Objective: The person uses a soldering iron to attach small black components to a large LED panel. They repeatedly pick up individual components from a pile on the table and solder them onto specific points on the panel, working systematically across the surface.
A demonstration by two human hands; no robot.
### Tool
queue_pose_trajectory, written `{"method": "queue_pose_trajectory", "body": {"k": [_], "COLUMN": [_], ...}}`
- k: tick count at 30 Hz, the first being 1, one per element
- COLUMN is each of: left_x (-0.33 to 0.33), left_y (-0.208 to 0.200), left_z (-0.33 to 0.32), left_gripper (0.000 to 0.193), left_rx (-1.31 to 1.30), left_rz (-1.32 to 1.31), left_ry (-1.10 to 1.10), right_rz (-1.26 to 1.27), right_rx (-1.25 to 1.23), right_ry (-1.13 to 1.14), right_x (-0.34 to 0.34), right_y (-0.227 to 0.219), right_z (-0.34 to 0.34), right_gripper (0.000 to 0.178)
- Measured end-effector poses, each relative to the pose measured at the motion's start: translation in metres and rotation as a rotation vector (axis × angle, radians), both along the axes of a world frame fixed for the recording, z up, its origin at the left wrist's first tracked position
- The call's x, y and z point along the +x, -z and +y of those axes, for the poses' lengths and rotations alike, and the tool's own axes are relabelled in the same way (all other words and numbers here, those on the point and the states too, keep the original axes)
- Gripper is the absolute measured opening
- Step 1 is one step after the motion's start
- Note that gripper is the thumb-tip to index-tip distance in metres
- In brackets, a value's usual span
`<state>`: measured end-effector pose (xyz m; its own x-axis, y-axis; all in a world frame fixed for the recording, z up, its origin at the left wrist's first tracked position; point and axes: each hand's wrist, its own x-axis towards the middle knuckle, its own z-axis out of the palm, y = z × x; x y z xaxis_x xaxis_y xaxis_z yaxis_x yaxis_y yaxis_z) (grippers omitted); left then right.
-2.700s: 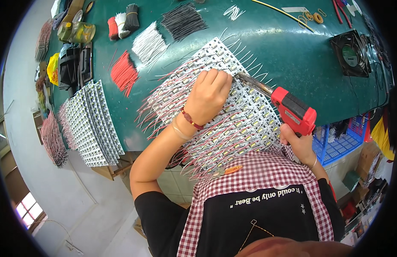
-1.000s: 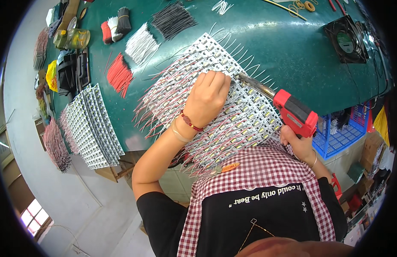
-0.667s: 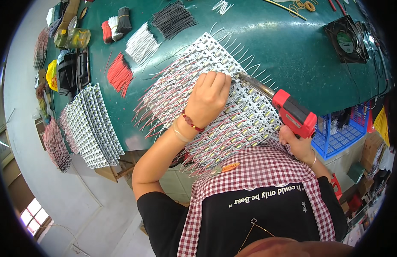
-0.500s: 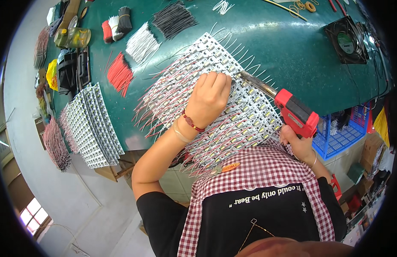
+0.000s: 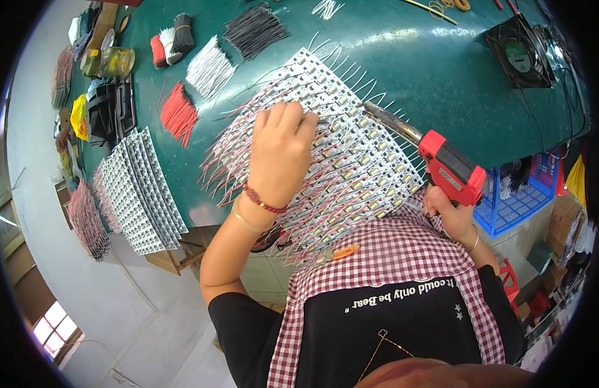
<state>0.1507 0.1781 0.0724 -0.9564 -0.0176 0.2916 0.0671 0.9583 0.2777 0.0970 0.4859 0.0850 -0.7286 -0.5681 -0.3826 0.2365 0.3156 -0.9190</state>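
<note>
While the right hand grips a red soldering gun right of centre, we see the left hand bunched over the white circuit board mid-frame; whether it pinches anything, we cannot tell. Red wires lie upper left.

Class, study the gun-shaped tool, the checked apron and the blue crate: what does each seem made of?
Gun-shaped tool: probably hard plastic, judging by its smooth red and black body; its barrel looks like metal, given the dull, darkened sheen. Checked apron: matt cloth, fibre unclear, shown by soft folds. Blue crate: likely moulded plastic, from its even lattice.
</note>
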Motion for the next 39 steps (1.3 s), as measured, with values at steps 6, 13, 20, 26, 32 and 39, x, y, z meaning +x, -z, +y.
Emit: {"method": "queue_pose_trajectory", "body": {"k": [6, 13, 20, 26, 32, 39], "left_x": [0.006, -0.005, -0.007, -0.005, -0.006, -0.006], "left_y": [-0.02, 0.023, 0.031, 0.032, 0.034, 0.034], "left_z": [0.003, 0.036, 0.034, 0.034, 0.034, 0.035], "left_gripper": [0.025, 0.027, 0.03, 0.03, 0.029, 0.026], "left_rx": [0.015, 0.156, 0.131, 0.128, 0.111, 0.081], "left_rz": [0.2, 0.134, 0.099, 0.133, 0.154, 0.138], "left_ry": [-0.075, 0.039, 0.149, 0.136, 0.155, 0.177], "right_rz": [-0.019, -0.014, -0.071, -0.176, -0.148, -0.024], "right_rx": [-0.012, -0.024, 0.029, -0.011, 0.008, 0.106], "right_ry": [-0.008, -0.063, -0.058, 0.012, 0.008, -0.071], "right_x": [0.002, 0.005, 0.009, 0.007, 0.008, 0.01], "right_y": [0.003, 0.01, 0.01, 0.005, 0.009, 0.017], "right_z": [0.007, 0.021, 0.025, 0.021, 0.021, 0.026], "right_gripper": [0.036, 0.039, 0.038, 0.011, 0.011, 0.023]}}
